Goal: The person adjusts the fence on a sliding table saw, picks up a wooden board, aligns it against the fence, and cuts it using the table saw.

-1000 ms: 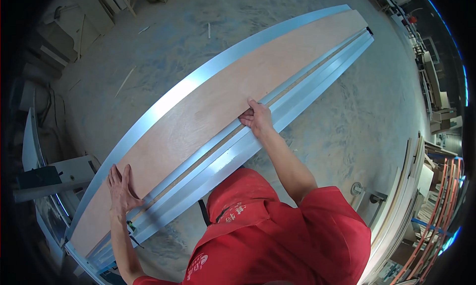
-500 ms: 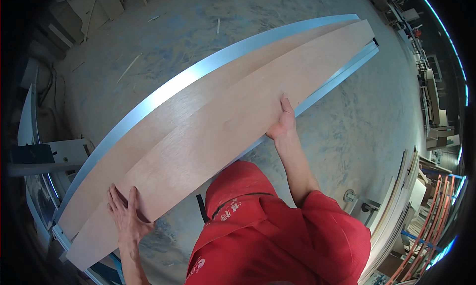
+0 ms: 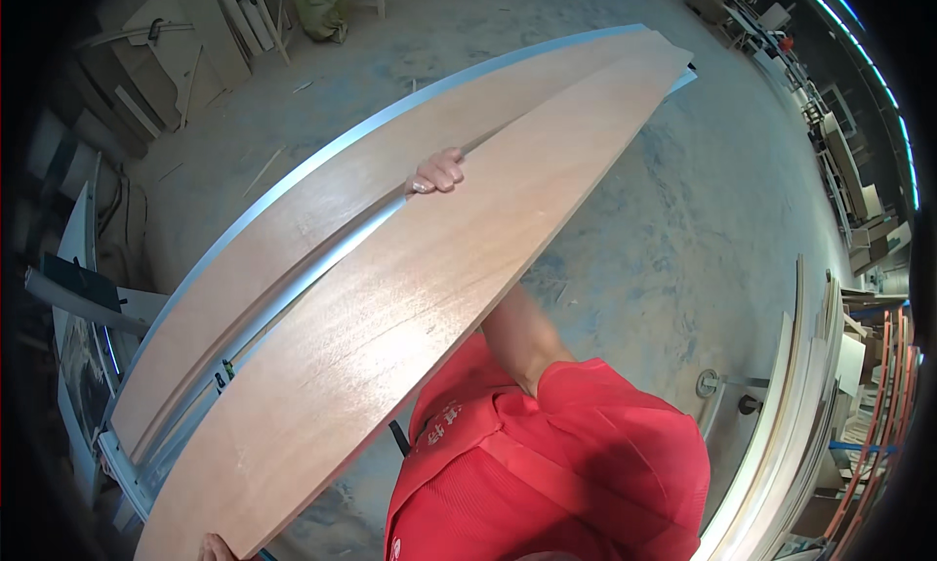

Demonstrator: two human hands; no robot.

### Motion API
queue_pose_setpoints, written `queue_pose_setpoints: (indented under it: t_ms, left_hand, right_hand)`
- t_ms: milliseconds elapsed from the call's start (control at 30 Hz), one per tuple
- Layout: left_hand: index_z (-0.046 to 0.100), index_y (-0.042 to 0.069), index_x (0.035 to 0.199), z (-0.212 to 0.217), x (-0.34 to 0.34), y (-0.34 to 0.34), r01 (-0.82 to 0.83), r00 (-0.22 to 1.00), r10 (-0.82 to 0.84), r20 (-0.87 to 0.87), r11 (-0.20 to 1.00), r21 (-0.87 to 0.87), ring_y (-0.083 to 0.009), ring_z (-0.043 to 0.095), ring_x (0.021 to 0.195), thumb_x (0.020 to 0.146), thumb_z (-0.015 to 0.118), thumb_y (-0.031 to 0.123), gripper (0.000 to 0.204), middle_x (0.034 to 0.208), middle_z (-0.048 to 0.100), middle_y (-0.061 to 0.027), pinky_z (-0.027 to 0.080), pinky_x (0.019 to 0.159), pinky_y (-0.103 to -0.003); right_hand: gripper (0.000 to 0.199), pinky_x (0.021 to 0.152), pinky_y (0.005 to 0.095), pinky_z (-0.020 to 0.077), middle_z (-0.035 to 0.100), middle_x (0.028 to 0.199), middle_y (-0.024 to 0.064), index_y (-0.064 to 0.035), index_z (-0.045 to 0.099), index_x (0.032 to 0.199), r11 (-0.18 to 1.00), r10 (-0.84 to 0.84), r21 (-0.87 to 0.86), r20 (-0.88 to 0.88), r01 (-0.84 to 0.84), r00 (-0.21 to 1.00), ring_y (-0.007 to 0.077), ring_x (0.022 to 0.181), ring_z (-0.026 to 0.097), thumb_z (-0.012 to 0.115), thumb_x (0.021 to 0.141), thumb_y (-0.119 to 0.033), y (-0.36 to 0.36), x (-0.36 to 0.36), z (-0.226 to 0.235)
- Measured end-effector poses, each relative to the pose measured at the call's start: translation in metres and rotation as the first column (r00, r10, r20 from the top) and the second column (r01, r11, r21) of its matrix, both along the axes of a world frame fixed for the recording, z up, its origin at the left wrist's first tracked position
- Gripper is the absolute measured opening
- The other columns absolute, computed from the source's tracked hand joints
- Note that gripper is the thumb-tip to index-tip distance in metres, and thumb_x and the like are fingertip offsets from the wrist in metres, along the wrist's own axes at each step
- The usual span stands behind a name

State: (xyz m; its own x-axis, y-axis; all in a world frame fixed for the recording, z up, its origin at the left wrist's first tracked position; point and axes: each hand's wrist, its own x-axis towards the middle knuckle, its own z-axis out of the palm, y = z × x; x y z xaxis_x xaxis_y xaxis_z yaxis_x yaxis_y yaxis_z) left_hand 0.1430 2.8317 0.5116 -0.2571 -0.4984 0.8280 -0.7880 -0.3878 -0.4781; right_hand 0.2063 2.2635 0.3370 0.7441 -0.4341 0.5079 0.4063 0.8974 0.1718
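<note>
A long, light wooden board (image 3: 390,302) stretches diagonally across the view, raised and tilted in front of me. My right hand (image 3: 436,173) is closed on its far edge. That forearm passes beneath the board, and only the fingers show on top. At the lower left, part of my left hand (image 3: 215,548) grips the board near its near end; the rest is cut off by the picture's edge. Behind it, a second wooden board (image 3: 283,224) lies on a long metal-edged bench (image 3: 390,107). A gap between the boards shows the bench's pale metal.
A small green and black object (image 3: 224,375) sits in the gap on the bench. Long panels (image 3: 771,444) and an orange rack (image 3: 874,415) stand at the right. Sheets (image 3: 185,34) and a green sack (image 3: 320,6) are at the back left. Scraps lie on the floor.
The near board has been lifted and shifted toward me, opening a gap to the other board. My right hand has gone from its near edge to beneath it, fingers over the far edge. My left hand moved down.
</note>
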Motion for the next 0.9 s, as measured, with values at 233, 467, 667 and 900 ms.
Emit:
queue_pose_setpoints:
  t_ms: [233, 467, 667, 900]
  left_hand:
    - [0.060, 0.009, 0.141, -0.055, -0.154, 0.004, -0.813, 0.455, 0.832, -0.317, 0.534, 0.234, -0.0377, 0.056, 0.126, 0.078, 0.086, 0.014, 0.068, 0.141, 0.056, -0.0181, 0.047, 0.098, -0.045]
    - [0.068, 0.004, 0.133, -0.077, -0.238, -0.062, -0.862, 0.285, 0.861, -0.420, 0.422, 0.280, -0.0338, 0.064, 0.114, 0.089, 0.078, 0.014, 0.046, 0.129, 0.067, -0.0165, 0.050, 0.093, -0.039]
    - [0.066, 0.002, 0.134, -0.088, -0.284, -0.105, -0.880, 0.224, 0.895, -0.386, 0.356, 0.315, -0.0346, 0.063, 0.116, 0.093, 0.075, 0.021, 0.046, 0.134, 0.065, -0.0180, 0.049, 0.094, -0.041]
    - [0.066, -0.003, 0.131, -0.098, -0.361, -0.145, -0.954, 0.127, 0.880, -0.458, 0.234, 0.187, -0.0343, 0.064, 0.115, 0.092, 0.076, 0.024, 0.048, 0.133, 0.065, -0.0191, 0.050, 0.093, -0.042]
  right_hand:
    - [0.022, 0.078, 0.0353, 0.0500, 0.062, 0.084, 0.0012, -0.0052, 0.057, 0.109, 0.984, 0.013, 0.166, 0.322, -0.070, 0.947, 0.0169, 0.075, 0.062, 0.044, 0.107, -0.023, 0.025, -0.034, 0.039]
    - [0.019, 0.076, 0.0358, 0.0508, 0.061, 0.082, 0.0021, -0.0070, 0.052, 0.106, 0.985, 0.111, 0.099, 0.247, -0.139, 0.963, 0.0171, 0.073, 0.062, 0.040, 0.108, -0.022, 0.006, -0.077, 0.022]
    - [0.020, 0.075, 0.0371, 0.0519, 0.062, 0.081, 0.0028, -0.0067, 0.053, 0.105, 0.958, 0.158, 0.178, 0.325, -0.224, 0.933, 0.0174, 0.072, 0.064, 0.041, 0.108, -0.022, 0.000, -0.083, 0.014]
    - [0.017, 0.073, 0.0362, 0.0522, 0.065, 0.078, 0.0018, -0.0068, 0.054, 0.100, 0.926, 0.317, 0.093, 0.332, -0.366, 0.888, 0.0164, 0.069, 0.065, 0.042, 0.107, -0.016, 0.020, -0.091, 0.024]
